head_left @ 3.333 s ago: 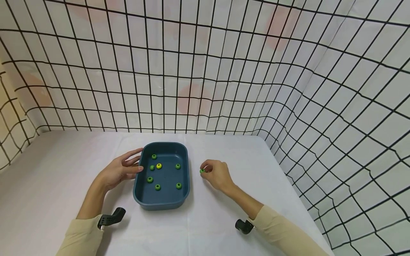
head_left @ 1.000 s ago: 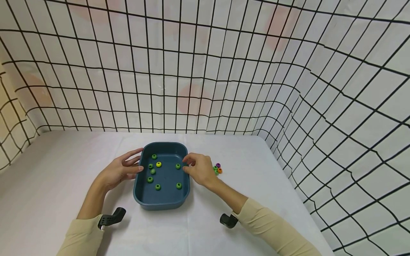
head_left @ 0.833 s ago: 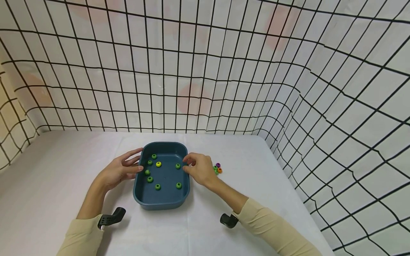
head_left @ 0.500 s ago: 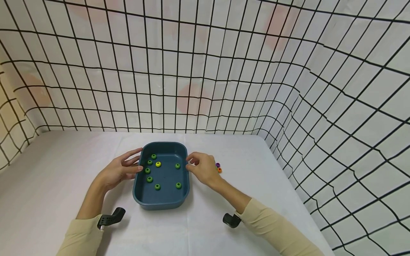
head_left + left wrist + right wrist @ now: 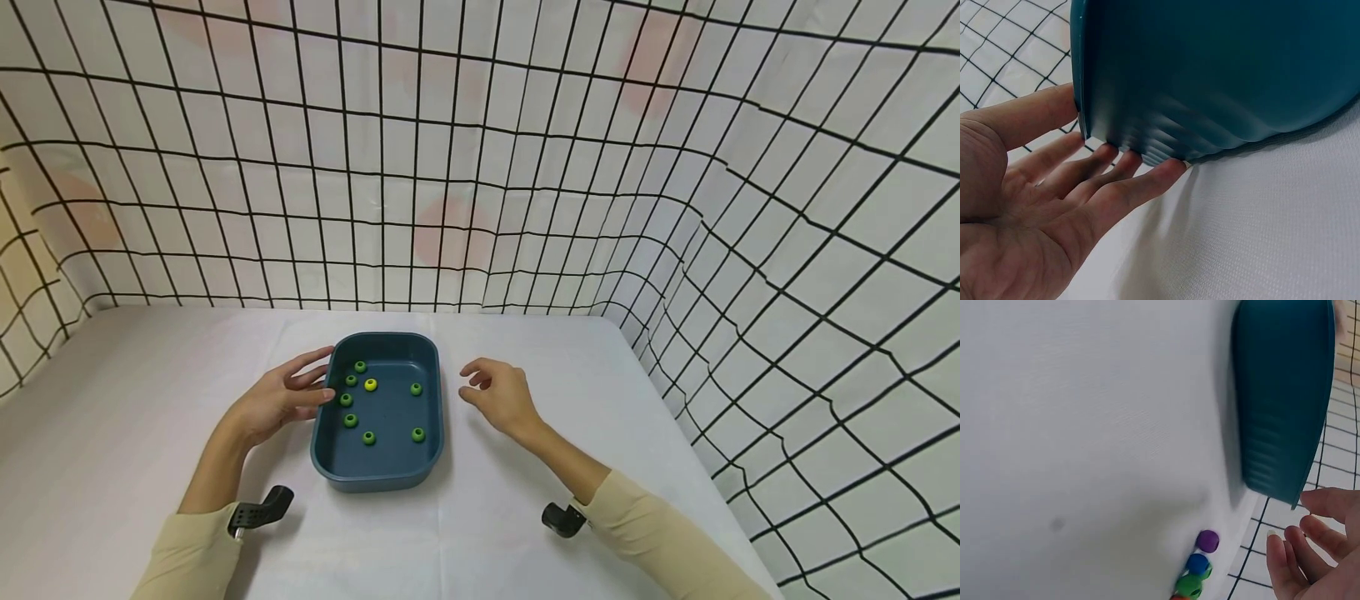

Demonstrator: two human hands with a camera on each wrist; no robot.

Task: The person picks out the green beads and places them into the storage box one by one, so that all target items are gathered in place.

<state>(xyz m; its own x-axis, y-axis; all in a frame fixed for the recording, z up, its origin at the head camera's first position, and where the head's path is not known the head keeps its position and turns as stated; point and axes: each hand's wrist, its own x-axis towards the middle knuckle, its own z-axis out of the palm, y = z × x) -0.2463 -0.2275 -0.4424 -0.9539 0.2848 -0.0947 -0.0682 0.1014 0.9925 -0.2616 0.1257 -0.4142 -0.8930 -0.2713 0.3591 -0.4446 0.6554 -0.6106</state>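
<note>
A dark teal rectangular tray [image 5: 375, 482] stands on the white-covered table. Inside it lie several loose green beads [image 5: 350, 421], mostly toward its left side, along with a single yellow bead [image 5: 371, 384]. My left hand [image 5: 262, 406] rests against the tray's left side; in the left wrist view its thumb touches the rim and the straight fingers [image 5: 1129, 187] meet the outer wall. Off the tray's right side hovers my right hand [image 5: 508, 400], fingers relaxed and holding nothing. Purple [image 5: 1208, 541], blue [image 5: 1197, 563], green and orange-red beads cluster on the cloth, hidden behind this hand in the head view.
White cloth [image 5: 480, 517] covers the table. Behind and along the right side rises a white wall sheet with a black grid net [image 5: 480, 175]. Both sleeves carry a small black wrist camera, such as the left one [image 5: 262, 507].
My right hand has moved away from the tray to the right, letting go of a green bead. That bead has rolled to rest among those at the tray's left. My left hand stays put.
</note>
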